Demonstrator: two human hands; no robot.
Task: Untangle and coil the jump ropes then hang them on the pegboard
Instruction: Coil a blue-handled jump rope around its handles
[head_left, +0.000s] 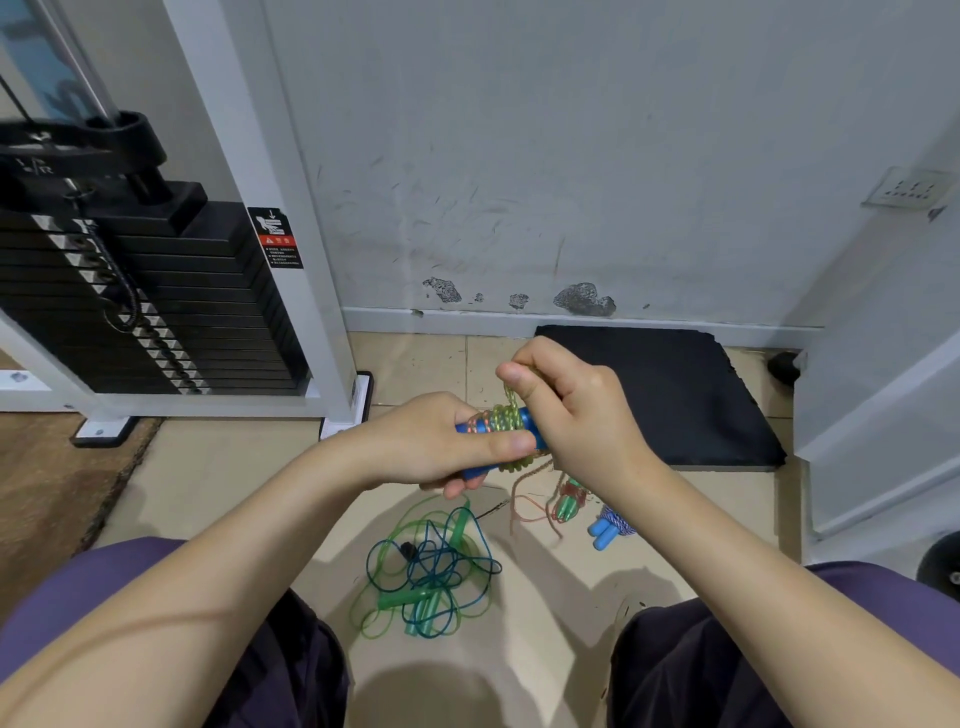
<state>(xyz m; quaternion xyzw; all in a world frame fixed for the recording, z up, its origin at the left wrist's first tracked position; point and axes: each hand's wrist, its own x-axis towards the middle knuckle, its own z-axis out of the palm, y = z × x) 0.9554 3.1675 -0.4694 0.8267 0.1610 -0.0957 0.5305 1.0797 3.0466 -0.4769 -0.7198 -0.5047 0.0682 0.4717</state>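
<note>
The blue handle, wound with yellow-green cord, sits at frame centre, gripped in the curled fingers of the left hand, while the right hand pinches a strand of that cord just above it. The cord is judged light, limp and prone to snagging, so hold the rigid handle and feed the strand under light tension. Below, on the floor, lie a tangled green and blue rope pile, a green-handled rope and a blue-handled bundle.
</note>
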